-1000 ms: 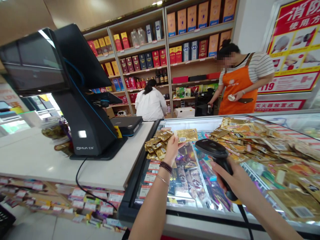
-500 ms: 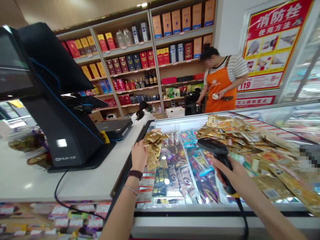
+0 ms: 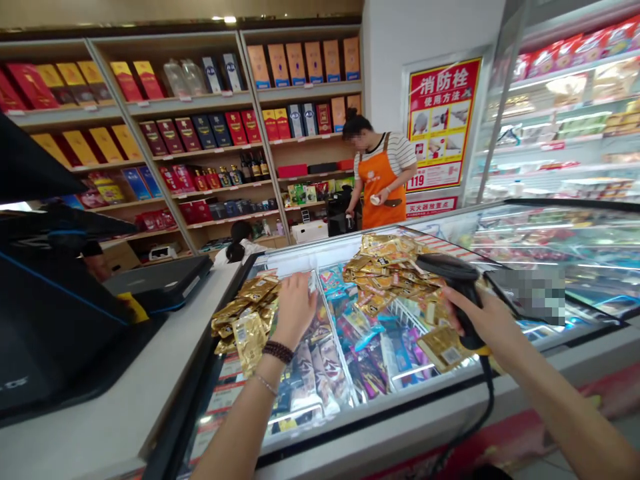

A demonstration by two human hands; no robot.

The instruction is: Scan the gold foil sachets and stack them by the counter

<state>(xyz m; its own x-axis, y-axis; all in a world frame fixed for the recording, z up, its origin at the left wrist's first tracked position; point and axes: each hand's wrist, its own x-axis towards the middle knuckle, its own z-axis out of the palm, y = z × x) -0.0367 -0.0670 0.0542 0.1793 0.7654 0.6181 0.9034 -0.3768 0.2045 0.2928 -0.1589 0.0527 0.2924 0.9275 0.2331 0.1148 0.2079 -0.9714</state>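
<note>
My right hand [image 3: 483, 327] is wrapped round the grip of a black barcode scanner [image 3: 445, 268], whose cable hangs down from the yellow-trimmed handle end. My left hand [image 3: 297, 303] is over the glass freezer top, palm down with its fingers stretched forward; nothing shows in it. Just left of it lies a heap of gold foil packets [image 3: 250, 320] on the glass. A larger pile of gold packets [image 3: 385, 267] lies between my hands, towards the far side. One gold packet [image 3: 447, 348] with a barcode label lies below the scanner.
The glass-topped freezer [image 3: 345, 400] holds bagged frozen goods. At left, a black checkout terminal [image 3: 45, 313] and a flat black box [image 3: 163, 283] stand on the white counter [image 3: 150, 373]. A person in an orange apron [image 3: 383, 190] stands behind; another person crouches near the shelves.
The view has swung right. My left hand has come off the left packet heap, moving right over the glass. That heap looks larger. My right hand still holds the scanner.
</note>
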